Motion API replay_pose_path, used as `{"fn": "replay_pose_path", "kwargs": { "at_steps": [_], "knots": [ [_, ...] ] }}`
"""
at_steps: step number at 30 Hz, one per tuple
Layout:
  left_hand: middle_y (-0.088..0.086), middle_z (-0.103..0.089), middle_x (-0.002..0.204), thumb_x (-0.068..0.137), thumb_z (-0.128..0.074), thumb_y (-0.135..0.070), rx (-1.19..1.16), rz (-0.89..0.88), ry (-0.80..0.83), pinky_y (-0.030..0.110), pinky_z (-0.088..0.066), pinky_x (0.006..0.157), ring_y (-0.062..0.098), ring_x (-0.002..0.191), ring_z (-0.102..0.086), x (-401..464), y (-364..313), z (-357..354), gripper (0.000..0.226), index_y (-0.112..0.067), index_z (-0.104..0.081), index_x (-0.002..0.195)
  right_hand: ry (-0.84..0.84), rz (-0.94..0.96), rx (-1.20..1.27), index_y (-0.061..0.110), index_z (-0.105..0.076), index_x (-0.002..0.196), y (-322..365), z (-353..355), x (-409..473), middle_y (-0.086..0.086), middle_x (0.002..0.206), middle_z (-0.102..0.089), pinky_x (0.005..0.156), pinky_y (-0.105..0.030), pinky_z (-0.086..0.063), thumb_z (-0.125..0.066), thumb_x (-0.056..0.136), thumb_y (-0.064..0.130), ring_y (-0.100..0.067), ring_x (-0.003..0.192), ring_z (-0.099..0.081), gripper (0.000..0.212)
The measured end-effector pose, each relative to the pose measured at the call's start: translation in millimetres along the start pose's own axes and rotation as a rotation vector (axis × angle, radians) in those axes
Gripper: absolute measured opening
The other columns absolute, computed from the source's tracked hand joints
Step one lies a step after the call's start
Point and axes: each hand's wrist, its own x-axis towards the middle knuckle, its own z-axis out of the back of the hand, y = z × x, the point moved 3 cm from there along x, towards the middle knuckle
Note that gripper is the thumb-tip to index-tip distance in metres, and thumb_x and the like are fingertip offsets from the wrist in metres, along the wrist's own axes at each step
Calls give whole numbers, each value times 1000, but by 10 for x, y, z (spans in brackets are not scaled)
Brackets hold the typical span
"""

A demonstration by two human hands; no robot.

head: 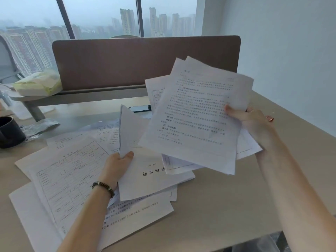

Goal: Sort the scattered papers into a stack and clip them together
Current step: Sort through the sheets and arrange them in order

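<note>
Beige desk (pixel 218 206), nearest item: scattered papers (pixel 76 179), overlapping, flat. Left hand (pixel 116 168) pinches one curling sheet (pixel 131 131) at its lower edge. Right hand (pixel 254 122) grips a fanned bundle (pixel 196 115) at its side, raised. Beyond: pink clip (pixel 270 118), brown divider (pixel 145 60). Sheets likely light, limp, slippery; best taken by edges.

The single head-worn camera looked forward and down from close above the desk (pixel 227 206), facing its partition screen (pixel 127 60) and the window (pixel 101 17) beyond.
</note>
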Motion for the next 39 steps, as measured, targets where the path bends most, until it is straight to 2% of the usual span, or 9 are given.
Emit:
{"fn": "replay_pose_path", "kwargs": {
  "at_steps": [5,9,13,18,24,26,29,36,39],
  "knots": [
    [14,-73,85,96,-61,-30,-11,-1,9,45,-59,73,31,72,-69,-10,-2,-11,30,0,-67,95,-5,-231,3,0,-67,115,-549,-167,154,-9,104,-75,59,-38,-64,-71,86,-7,-22,75,-76,31],
    [14,-74,88,96,-61,-31,-12,1,18,48,-61,75,33,78,-72,-8,8,-9,28,-3,-66,96,-92,-323,-113,9,-71,110,-1024,-174,316,-11,112,-74,85,-49,-59,-80,83,2,-31,93,-72,30],
    [13,-74,86,96,-60,-32,10,-2,13,46,-60,73,31,74,-71,-7,-1,-19,30,-3,-65,96,-162,-194,-501,23,-69,106,-1155,-221,314,0,104,-72,80,-33,-53,-72,92,26,-21,90,-66,15],
    [17,-74,90,96,-61,-32,18,11,16,54,-60,78,36,81,-73,0,-2,-29,30,-2,-65,97,-90,-98,-734,17,-73,116,-1133,-333,293,-4,112,-74,74,-29,-48,-67,95,25,-20,88,-62,24],
    [18,-75,92,95,-61,-33,43,7,5,55,-60,79,36,82,-73,10,12,-33,34,0,-66,102,-96,-159,-629,21,-72,108,-1102,-336,359,1,99,-68,78,-30,-51,-71,92,23,-20,89,-64,16],
    [18,-75,92,94,-62,-35,54,10,5,56,-59,79,36,82,-73,17,21,-28,35,-1,-66,101,-103,-166,-598,24,-69,95,-1124,-314,353,1,98,-69,68,-27,-50,-73,91,22,-18,84,-65,6],
    [18,-75,92,94,-62,-35,57,9,1,57,-59,79,36,82,-73,23,28,-23,35,-1,-66,100,-137,-175,-563,26,-64,81,-1155,-288,312,2,94,-68,54,-22,-42,-75,89,22,-10,73,-62,14],
    [17,-75,90,95,-61,-34,55,12,9,51,-61,77,35,80,-73,11,18,-24,33,-2,-67,100,-169,-164,-465,28,-64,88,-1015,-196,282,4,93,-70,57,-25,-47,-79,85,28,-14,78,-66,15],
    [19,-75,92,95,-60,-33,55,3,11,52,-61,78,37,82,-73,6,8,-28,35,0,-67,100,-154,-109,-406,22,-72,106,-848,-193,272,2,105,-75,72,-35,-58,-80,85,29,-19,89,-72,24]
  ]
}}
